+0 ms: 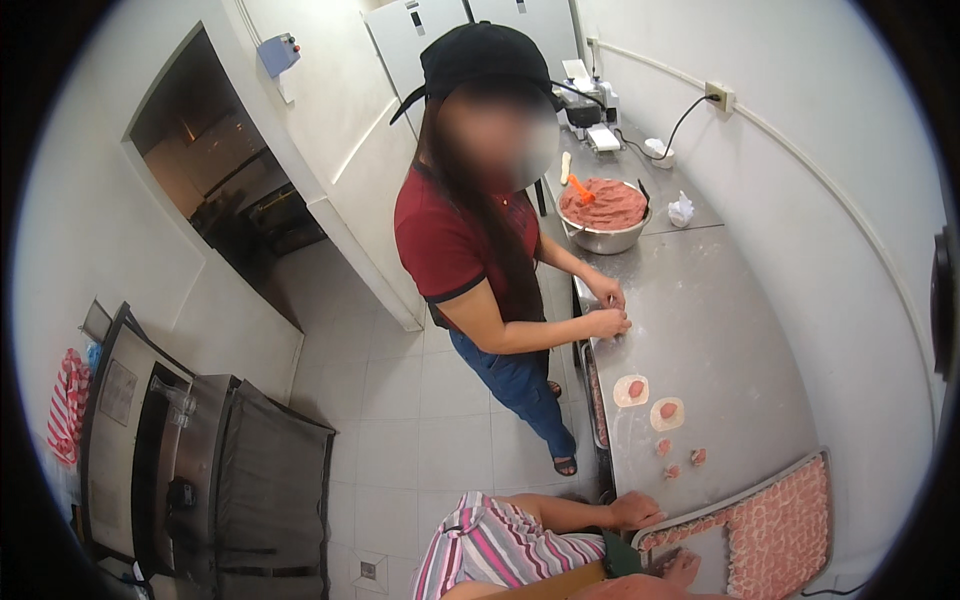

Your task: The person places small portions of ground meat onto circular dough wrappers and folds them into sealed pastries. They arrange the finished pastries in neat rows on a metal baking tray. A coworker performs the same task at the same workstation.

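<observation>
- Bench (745,345) of steel, dusted with white in places, runs along the white wall, which closes off its far side.
- Tray (710,552), metal, sits at the bench's near end; small pink dumplings (782,520) pack its right part in close rows and line its upper edge, around a bare patch.
- The wearer's left hand (637,511) is low at the tray's left corner, its fingers drawn together; from here I can't tell whether they pinch anything.
- The right hand (682,568) is over the tray, beside the bare patch, fingers bent; its own forearm blocks the view, so its grip I can't make out.
- Three loose dumplings (698,457) sit just beyond the tray, and past them two flat wrappers (667,413), each topped with meat.
- A co-worker (480,235) in a black cap and dark red shirt stands at the bench's left side, both hands close together over it; what they hold is too small to see.
- Farther along are a steel bowl (607,241) heaped with pink mince (615,207), an orange tool (580,188) stuck in it, and crumpled white paper (680,209) just beside.
- Behind these, a black cable (678,128) loops to a wall socket (719,97).
</observation>
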`<state>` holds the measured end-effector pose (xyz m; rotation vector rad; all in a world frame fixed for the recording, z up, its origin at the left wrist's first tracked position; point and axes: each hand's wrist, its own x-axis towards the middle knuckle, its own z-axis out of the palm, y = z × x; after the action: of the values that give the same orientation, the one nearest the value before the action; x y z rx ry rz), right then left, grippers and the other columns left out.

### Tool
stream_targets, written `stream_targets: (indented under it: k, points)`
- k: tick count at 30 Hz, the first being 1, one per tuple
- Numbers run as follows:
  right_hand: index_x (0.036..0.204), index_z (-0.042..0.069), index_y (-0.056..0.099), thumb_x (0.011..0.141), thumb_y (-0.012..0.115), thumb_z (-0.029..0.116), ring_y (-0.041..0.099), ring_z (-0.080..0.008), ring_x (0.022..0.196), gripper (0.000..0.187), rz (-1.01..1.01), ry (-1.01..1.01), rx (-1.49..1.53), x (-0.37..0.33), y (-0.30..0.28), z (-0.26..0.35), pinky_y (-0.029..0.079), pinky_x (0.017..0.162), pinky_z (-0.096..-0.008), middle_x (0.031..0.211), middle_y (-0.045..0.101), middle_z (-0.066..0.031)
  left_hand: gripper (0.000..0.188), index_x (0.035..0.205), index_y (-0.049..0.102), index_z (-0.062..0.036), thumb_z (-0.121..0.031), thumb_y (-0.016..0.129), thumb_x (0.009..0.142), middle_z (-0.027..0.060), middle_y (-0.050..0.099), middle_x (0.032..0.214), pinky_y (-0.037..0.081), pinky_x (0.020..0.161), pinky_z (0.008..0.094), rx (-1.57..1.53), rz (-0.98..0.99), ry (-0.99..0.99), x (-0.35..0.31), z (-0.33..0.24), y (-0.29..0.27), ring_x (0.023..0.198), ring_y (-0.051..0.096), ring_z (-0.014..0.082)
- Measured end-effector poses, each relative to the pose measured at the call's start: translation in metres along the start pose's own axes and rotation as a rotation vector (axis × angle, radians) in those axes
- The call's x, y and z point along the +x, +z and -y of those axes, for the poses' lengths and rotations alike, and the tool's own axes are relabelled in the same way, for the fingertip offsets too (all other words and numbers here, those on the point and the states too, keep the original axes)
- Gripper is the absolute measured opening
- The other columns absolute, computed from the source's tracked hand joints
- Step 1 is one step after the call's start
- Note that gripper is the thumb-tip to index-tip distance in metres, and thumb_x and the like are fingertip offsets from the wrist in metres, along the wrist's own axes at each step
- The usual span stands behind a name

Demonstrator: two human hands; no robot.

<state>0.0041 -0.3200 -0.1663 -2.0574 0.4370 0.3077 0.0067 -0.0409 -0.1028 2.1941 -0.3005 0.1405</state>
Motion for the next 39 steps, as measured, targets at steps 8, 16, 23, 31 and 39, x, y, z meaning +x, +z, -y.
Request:
stream_targets:
  k: [8, 16, 23, 31, 39]
  points:
    - [0.092, 0.005, 0.047, 0.096, 0.055, 0.022, 0.046, -0.0115, 0.047, 0.019, -0.073, -0.034, 0.057, 0.001, 0.011, -0.004, 0.036, 0.042, -0.0269, 0.062, 0.049, -0.0044, 0.044, 0.063, 0.055, -0.0027, -0.032, 0.048, 0.095, 0.0199, 0.054, 0.063, 0.044, 0.061, 0.0488, -0.002, -0.023, -0.004, -0.003, 0.01, 0.006, 0.064, 0.056, 0.0404]
    - [0.09, 0.004, 0.048, 0.095, 0.054, 0.016, 0.046, -0.0102, 0.051, 0.014, -0.059, -0.121, 0.146, -0.04, 0.004, 0.051, 0.036, 0.045, -0.0252, 0.064, 0.048, -0.0031, 0.044, 0.065, 0.056, -0.0025, -0.034, 0.048, 0.095, 0.0198, 0.056, 0.067, 0.044, 0.064, 0.0488, 0.051, -0.018, -0.012, -0.003, 0.01, 0.009, 0.067, 0.057, 0.0406]
    - [0.087, 0.002, 0.05, 0.093, 0.055, 0.013, 0.047, -0.0129, 0.049, 0.014, -0.105, -0.199, 0.243, -0.042, 0.006, 0.049, 0.04, 0.048, -0.0271, 0.059, 0.046, -0.0047, 0.041, 0.066, 0.054, -0.0027, -0.028, 0.047, 0.097, 0.0174, 0.053, 0.066, 0.044, 0.061, 0.0465, 0.1, -0.036, 0.058, 0.0, 0.01, 0.01, 0.065, 0.056, 0.0379]
    - [0.092, 0.0, 0.054, 0.089, 0.061, 0.017, 0.054, -0.0155, 0.063, 0.019, -0.238, -0.249, 0.097, -0.042, 0.011, 0.062, 0.045, 0.06, -0.03, 0.072, 0.055, -0.0081, 0.042, 0.071, 0.059, -0.0035, -0.034, 0.045, 0.096, 0.0187, 0.058, 0.072, 0.046, 0.069, 0.0475, 0.126, 0.079, -0.028, 0.003, 0.007, 0.005, 0.074, 0.058, 0.0399]
    - [0.139, 0.02, 0.048, 0.085, 0.061, 0.011, 0.056, -0.0269, 0.066, 0.056, 0.427, -1.353, 0.031, -0.144, -0.036, 0.397, 0.047, 0.065, -0.0375, 0.077, 0.061, -0.01, 0.028, 0.085, 0.066, -0.0071, -0.03, 0.051, 0.09, 0.0171, 0.064, 0.083, 0.049, 0.071, 0.0458, -0.014, 0.038, 0.101, -0.012, 0.033, 0.028, 0.079, 0.061, 0.0376]
